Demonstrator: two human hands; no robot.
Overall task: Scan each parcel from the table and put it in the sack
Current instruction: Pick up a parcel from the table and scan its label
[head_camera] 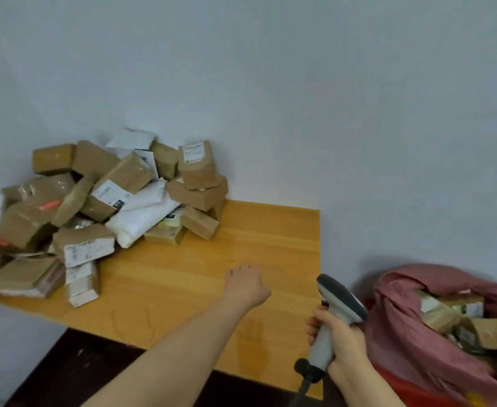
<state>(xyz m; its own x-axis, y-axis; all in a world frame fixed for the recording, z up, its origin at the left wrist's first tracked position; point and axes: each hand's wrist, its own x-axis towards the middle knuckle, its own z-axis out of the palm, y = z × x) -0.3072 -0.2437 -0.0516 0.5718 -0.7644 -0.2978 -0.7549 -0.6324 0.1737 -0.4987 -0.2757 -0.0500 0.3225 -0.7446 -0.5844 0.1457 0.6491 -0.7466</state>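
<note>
While right fingers [314, 326] clamp the scanner [341, 301] and left fingers [242, 271] lie apart, brown, white-labelled parcels [109, 198] sit heaped.

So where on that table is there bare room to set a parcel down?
Bare wood runs from the parcel pile to the right edge of the table, and along the front edge toward the scanner. The left and back-left are crowded with parcels. The sack beside the table already holds parcels.
</note>
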